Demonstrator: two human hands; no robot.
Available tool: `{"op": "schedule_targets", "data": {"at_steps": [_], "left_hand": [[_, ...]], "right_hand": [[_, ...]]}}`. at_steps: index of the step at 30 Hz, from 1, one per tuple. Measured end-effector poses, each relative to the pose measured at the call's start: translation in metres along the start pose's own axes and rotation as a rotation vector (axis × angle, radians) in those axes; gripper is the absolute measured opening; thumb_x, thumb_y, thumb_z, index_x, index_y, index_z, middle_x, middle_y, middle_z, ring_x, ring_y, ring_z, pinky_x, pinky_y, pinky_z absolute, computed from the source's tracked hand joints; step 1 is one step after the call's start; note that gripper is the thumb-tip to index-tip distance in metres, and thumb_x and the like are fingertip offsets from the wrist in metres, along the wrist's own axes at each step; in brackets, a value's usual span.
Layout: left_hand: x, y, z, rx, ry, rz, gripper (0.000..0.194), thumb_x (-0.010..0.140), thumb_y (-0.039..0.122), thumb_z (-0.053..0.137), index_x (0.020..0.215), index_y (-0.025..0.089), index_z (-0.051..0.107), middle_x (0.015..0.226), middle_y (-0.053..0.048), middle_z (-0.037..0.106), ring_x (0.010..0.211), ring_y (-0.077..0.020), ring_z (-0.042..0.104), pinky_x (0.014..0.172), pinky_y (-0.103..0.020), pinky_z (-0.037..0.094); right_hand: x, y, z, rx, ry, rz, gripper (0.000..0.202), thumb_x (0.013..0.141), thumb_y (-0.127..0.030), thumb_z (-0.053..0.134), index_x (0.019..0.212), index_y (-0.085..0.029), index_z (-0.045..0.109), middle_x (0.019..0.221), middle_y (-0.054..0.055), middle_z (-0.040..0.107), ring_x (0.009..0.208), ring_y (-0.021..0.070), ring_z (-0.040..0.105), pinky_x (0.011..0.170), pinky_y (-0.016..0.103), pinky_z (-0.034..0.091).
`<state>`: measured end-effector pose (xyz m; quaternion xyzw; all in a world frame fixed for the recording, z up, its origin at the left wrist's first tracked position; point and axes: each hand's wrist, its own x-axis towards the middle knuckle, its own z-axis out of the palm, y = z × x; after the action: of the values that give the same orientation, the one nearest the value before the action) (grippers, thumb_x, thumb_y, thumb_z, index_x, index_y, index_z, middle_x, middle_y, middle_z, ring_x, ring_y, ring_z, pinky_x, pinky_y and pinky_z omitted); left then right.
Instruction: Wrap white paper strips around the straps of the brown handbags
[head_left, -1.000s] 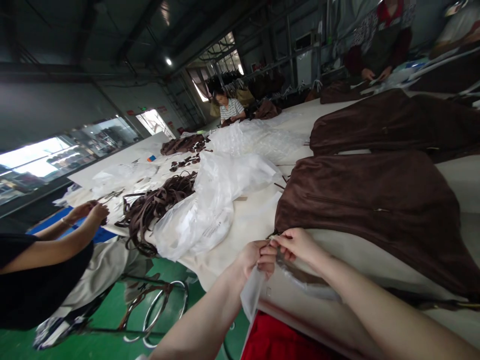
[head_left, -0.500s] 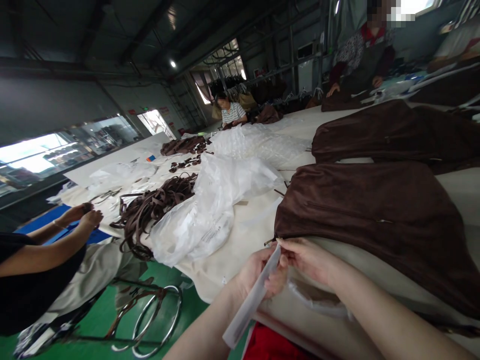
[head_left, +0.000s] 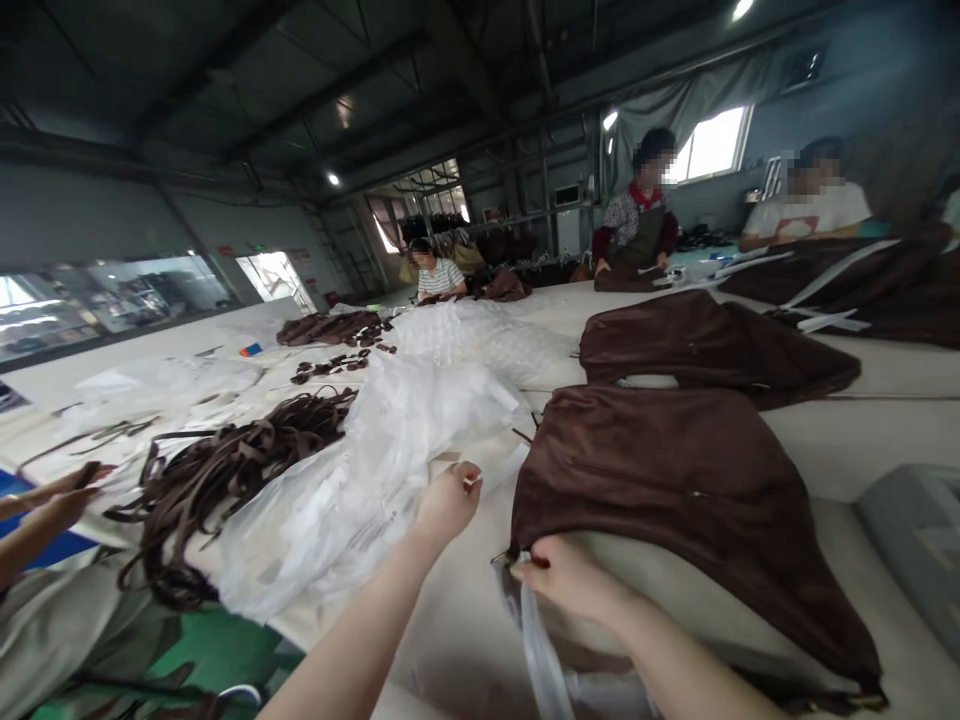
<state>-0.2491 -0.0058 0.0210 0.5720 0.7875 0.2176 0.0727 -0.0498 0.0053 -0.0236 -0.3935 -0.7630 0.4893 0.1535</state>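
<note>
In front of me a dark brown, soft bag (head_left: 637, 450) lies flat on the cream-covered table, a zipper pull showing on its face. My right hand (head_left: 566, 578) is closed at the bag's near left corner, pinching a translucent white strip (head_left: 544, 650) by the metal fitting there. The strip hangs down and curves below the hand. My left hand (head_left: 448, 502) is raised over the table, left of the bag, its fingers closed on a small white piece (head_left: 473, 481) too small to name. Crumpled clear plastic bags (head_left: 337, 510) lie just beyond that hand.
Brown straps (head_left: 225, 470) are heaped at the left, near a co-worker's hands (head_left: 71, 495). A second brown bag (head_left: 660, 340) lies behind the first. A grey plastic bin (head_left: 911, 540) stands at the right edge. Several people work across the table.
My hands were together at the bag's corner with the white strip. The left has moved away, up and left; the right stays with the strip, which now hangs down. The view has turned right.
</note>
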Motion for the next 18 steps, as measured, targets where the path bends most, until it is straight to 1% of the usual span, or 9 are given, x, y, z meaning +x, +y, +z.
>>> {"op": "schedule_targets", "data": {"at_steps": [2,4,6,8,10,12,15,16,18], "left_hand": [[0.017,-0.002,0.017,0.131,-0.005,-0.015,0.034,0.076,0.031,0.06,0.107,0.016,0.06,0.111,-0.012,0.062,0.087,-0.0182,0.063,0.076,-0.026,0.045],[0.028,-0.004,0.031,0.191,-0.045,-0.075,0.04,0.071,0.034,0.066,0.105,0.013,0.061,0.106,-0.014,0.063,0.09,-0.0224,0.063,0.077,-0.029,0.046],[0.037,-0.006,0.04,0.192,-0.076,-0.123,0.027,0.07,0.031,0.067,0.089,0.012,0.065,0.089,-0.013,0.066,0.083,-0.0243,0.064,0.074,-0.03,0.046],[0.044,-0.005,0.041,0.171,-0.073,-0.129,0.015,0.071,0.027,0.065,0.076,0.013,0.065,0.08,-0.012,0.066,0.079,-0.0248,0.064,0.072,-0.031,0.046],[0.049,-0.001,0.038,0.162,-0.018,-0.124,0.014,0.077,0.026,0.059,0.077,0.013,0.064,0.086,-0.014,0.065,0.088,-0.026,0.063,0.078,-0.033,0.045],[0.053,0.006,0.034,0.14,0.119,-0.122,0.021,0.085,0.028,0.048,0.088,0.012,0.062,0.099,-0.016,0.063,0.099,-0.0257,0.059,0.085,-0.034,0.043],[0.054,0.019,0.04,-0.027,0.34,-0.134,0.027,0.09,0.031,0.038,0.093,0.012,0.057,0.098,-0.013,0.062,0.097,-0.0215,0.058,0.086,-0.03,0.043],[0.053,0.021,0.044,-0.115,0.377,-0.143,0.026,0.09,0.032,0.038,0.091,0.014,0.056,0.094,-0.011,0.063,0.093,-0.0198,0.059,0.083,-0.029,0.044],[0.051,0.021,0.056,-0.265,0.381,-0.16,0.024,0.089,0.032,0.038,0.087,0.015,0.055,0.088,-0.009,0.063,0.085,-0.0176,0.06,0.078,-0.026,0.045]], "right_hand": [[-0.001,-0.001,-0.002,-0.174,0.016,-0.044,0.034,0.076,-0.039,0.06,0.051,-0.017,0.054,0.047,-0.001,0.049,0.047,0.0102,0.037,0.049,0.025,0.022],[-0.006,-0.006,-0.013,-0.244,-0.006,-0.076,0.04,0.082,-0.046,0.052,0.054,-0.018,0.058,0.05,0.002,0.055,0.048,0.012,0.042,0.05,0.026,0.025],[-0.014,-0.011,-0.033,-0.32,0.026,-0.111,0.035,0.082,-0.045,0.051,0.063,-0.018,0.062,0.06,0.005,0.062,0.056,0.0153,0.051,0.056,0.026,0.032],[-0.022,-0.014,-0.058,-0.463,0.171,-0.15,0.018,0.076,-0.032,0.058,0.084,-0.018,0.066,0.084,0.009,0.067,0.079,0.0205,0.058,0.071,0.027,0.039],[-0.028,-0.009,-0.08,-0.665,0.324,-0.112,0.037,0.068,-0.015,0.06,0.105,-0.015,0.061,0.107,0.013,0.061,0.101,0.0257,0.053,0.086,0.031,0.037],[-0.027,0.0,-0.093,-0.837,0.375,0.006,0.048,0.063,-0.007,0.057,0.111,-0.01,0.058,0.114,0.018,0.055,0.106,0.0294,0.049,0.088,0.035,0.037],[-0.015,0.018,-0.096,-0.939,0.39,0.099,0.044,0.065,-0.006,0.057,0.108,-0.007,0.058,0.11,0.02,0.054,0.1,0.0302,0.051,0.081,0.034,0.041],[-0.009,0.022,-0.094,-0.945,0.41,0.088,0.041,0.066,-0.008,0.057,0.107,-0.008,0.059,0.108,0.019,0.054,0.098,0.0295,0.053,0.079,0.034,0.042],[0.001,0.029,-0.092,-0.904,0.443,0.054,0.031,0.072,-0.01,0.054,0.103,-0.01,0.061,0.105,0.017,0.055,0.089,0.0259,0.057,0.077,0.033,0.044]]}}
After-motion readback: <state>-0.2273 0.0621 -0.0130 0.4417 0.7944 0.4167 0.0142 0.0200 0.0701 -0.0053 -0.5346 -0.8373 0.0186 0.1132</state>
